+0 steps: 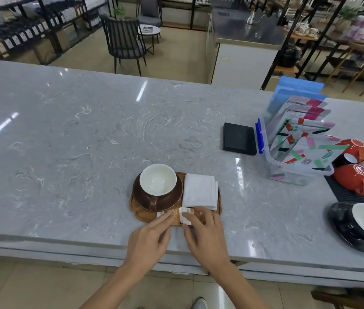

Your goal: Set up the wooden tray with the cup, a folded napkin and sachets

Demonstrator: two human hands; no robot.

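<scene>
A wooden tray (139, 214) lies near the front edge of the marble counter. On its left part stands a brown cup (157, 186) with a white inside, on a brown saucer. A folded white napkin (200, 190) lies on the tray's right part. Two orange-and-white sachets (177, 216) lie side by side along the tray's front edge. My left hand (150, 237) touches the left sachet with its fingertips. My right hand (205, 235) rests its fingers on the right sachet and partly covers it.
A black box (239, 138) lies at the right of the counter (76, 141). A clear bin with a blue latch (263, 150) holds several packets. Red, green and white cups (355, 172) sit on a black mat. A black cup and saucer (359, 228) stands at the front right.
</scene>
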